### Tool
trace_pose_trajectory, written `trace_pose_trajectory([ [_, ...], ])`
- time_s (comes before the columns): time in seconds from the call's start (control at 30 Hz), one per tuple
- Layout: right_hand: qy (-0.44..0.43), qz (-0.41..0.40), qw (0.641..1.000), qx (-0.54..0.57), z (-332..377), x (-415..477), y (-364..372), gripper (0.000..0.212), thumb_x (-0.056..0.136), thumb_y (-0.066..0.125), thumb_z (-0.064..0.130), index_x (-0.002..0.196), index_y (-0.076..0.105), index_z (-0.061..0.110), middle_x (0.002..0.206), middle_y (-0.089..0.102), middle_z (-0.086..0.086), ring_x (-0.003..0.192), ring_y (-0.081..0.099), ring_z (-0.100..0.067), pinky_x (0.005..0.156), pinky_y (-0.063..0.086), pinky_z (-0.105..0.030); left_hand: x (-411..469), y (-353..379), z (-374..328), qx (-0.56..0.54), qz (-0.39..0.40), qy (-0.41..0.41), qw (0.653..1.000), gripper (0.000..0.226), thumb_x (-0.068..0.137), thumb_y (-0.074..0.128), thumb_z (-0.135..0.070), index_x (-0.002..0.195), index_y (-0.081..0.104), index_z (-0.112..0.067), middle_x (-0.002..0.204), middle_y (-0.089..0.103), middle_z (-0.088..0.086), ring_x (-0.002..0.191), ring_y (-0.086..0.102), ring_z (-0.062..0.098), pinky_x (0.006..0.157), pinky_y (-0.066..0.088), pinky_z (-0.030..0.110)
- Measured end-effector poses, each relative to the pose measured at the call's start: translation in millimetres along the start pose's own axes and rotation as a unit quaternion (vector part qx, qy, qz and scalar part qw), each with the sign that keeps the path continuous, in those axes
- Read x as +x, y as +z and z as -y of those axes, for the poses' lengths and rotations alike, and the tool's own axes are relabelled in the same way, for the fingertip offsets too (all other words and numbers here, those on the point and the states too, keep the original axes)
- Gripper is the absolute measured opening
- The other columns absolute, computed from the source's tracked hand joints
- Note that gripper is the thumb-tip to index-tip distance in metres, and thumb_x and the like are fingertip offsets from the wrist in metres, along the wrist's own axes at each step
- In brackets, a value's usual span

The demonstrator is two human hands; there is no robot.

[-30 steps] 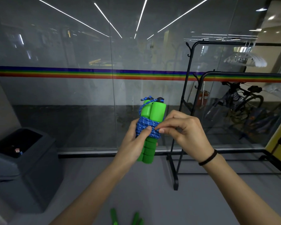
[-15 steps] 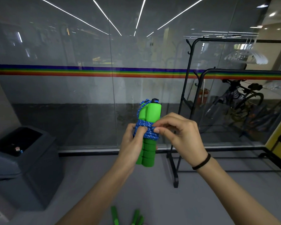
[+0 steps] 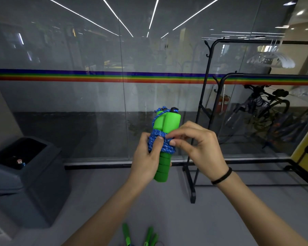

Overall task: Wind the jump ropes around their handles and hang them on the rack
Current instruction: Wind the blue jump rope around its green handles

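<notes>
Both hands' fingers pinch blue rope wound around green handles.

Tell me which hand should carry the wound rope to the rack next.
Probably the right hand: the black rack stands on its side, and its fingertips already pinch the blue rope. The left hand grips the green handles, farther from the rack.

1. Green handles: two foam grips held side by side, upright, slight tilt, centre of frame; black caps on top.
2. Blue rope: speckled cord wound round the handles' mid section, one strand up to the caps.
3. Rack: black metal frame, right of frame, standing on floor.
4. More green handles: on floor, bottom centre, partly cut off.
</notes>
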State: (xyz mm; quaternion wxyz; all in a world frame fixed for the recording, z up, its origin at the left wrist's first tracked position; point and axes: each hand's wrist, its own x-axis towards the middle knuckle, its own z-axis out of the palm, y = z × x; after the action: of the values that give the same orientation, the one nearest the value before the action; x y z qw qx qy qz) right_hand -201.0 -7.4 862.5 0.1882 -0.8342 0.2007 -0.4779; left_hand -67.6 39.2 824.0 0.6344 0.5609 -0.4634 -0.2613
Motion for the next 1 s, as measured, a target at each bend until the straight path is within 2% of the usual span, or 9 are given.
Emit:
trace_pose_trajectory([
  [0.07,0.007,0.023,1.000,-0.012,0,1,-2,0.020,0.074,0.073,0.010,0.092,0.071,0.016,0.076,0.063,0.003,0.072,0.059,-0.006,0.072,0.046,-0.010,-1,-1,3,0.020,0.007,0.004,1.000,0.023,0.079,0.050,-0.052,0.083,0.048,-0.030,0.084,0.064,0.013,0.073,0.065,0.038,0.070,0.053,0.057],
  [0.2,0.027,0.069,0.996,-0.040,-1,3,-7,0.017,0.071,0.076,0.011,0.086,0.073,0.017,0.073,0.065,0.006,0.072,0.061,-0.008,0.071,0.048,-0.012,-5,-3,6,0.044,0.028,0.021,0.998,0.028,0.083,0.049,-0.050,0.092,0.048,-0.024,0.079,0.061,-0.004,0.075,0.063,0.023,0.074,0.054,0.050],
  [0.37,0.027,0.018,0.999,-0.041,-2,-4,-5,0.009,0.071,0.076,0.014,0.078,0.071,0.014,0.073,0.066,0.005,0.072,0.062,-0.009,0.067,0.049,-0.011,-7,-3,2,0.031,0.041,0.024,0.998,0.044,0.082,0.050,-0.055,0.101,0.050,-0.016,0.084,0.061,-0.006,0.076,0.061,0.013,0.076,0.053,0.041],
  [0.5,0.025,-0.039,0.999,-0.002,-5,-9,-4,0.004,0.076,0.072,0.011,0.079,0.069,0.013,0.077,0.066,0.003,0.072,0.062,-0.009,0.068,0.049,-0.015,-4,-1,1,0.003,0.043,-0.004,0.999,0.044,0.079,0.055,-0.061,0.097,0.051,-0.021,0.091,0.067,0.010,0.076,0.068,0.030,0.070,0.056,0.047],
  [0.6,0.067,-0.095,0.990,0.085,-11,-12,-3,0.002,0.079,0.065,0.020,0.081,0.064,0.019,0.079,0.065,0.004,0.073,0.063,-0.012,0.070,0.053,-0.026,-4,1,0,-0.027,0.043,-0.040,0.998,0.037,0.087,0.055,-0.044,0.099,0.050,-0.010,0.089,0.065,0.024,0.063,0.066,0.033,0.056,0.057,0.039],
  [0.67,0.080,-0.119,0.983,0.116,-12,-13,-1,0.003,0.079,0.063,0.024,0.081,0.062,0.023,0.078,0.064,0.006,0.072,0.062,-0.011,0.070,0.052,-0.025,-4,2,-2,-0.038,0.042,-0.059,0.997,0.029,0.090,0.052,-0.036,0.096,0.051,-0.008,0.084,0.064,0.023,0.060,0.065,0.032,0.054,0.057,0.038],
  [0.8,0.011,-0.088,0.996,0.029,-6,-11,2,0.004,0.078,0.070,0.009,0.079,0.066,0.011,0.079,0.064,0.002,0.075,0.061,-0.007,0.072,0.050,-0.018,-5,7,-4,-0.050,0.040,-0.074,0.995,0.028,0.090,0.054,-0.038,0.094,0.052,-0.010,0.079,0.064,0.015,0.059,0.064,0.032,0.057,0.058,0.044],
  [0.9,-0.028,-0.049,0.998,-0.025,-6,-9,2,0.003,0.078,0.069,0.009,0.081,0.071,0.008,0.082,0.066,0.000,0.079,0.061,-0.004,0.074,0.049,-0.015,-5,7,-1,-0.025,0.015,-0.064,0.998,0.035,0.072,0.055,-0.060,0.086,0.054,-0.028,0.086,0.066,0.014,0.075,0.066,0.040,0.072,0.054,0.058],
  [1.0,-0.045,-0.001,0.998,-0.048,-10,-11,1,0.012,0.080,0.065,0.003,0.086,0.074,0.008,0.088,0.066,-0.003,0.084,0.062,-0.006,0.077,0.051,-0.017,-3,5,4,-0.007,0.001,-0.059,0.998,0.037,0.065,0.049,-0.065,0.085,0.053,-0.034,0.087,0.067,0.006,0.080,0.067,0.036,0.076,0.052,0.060],
])
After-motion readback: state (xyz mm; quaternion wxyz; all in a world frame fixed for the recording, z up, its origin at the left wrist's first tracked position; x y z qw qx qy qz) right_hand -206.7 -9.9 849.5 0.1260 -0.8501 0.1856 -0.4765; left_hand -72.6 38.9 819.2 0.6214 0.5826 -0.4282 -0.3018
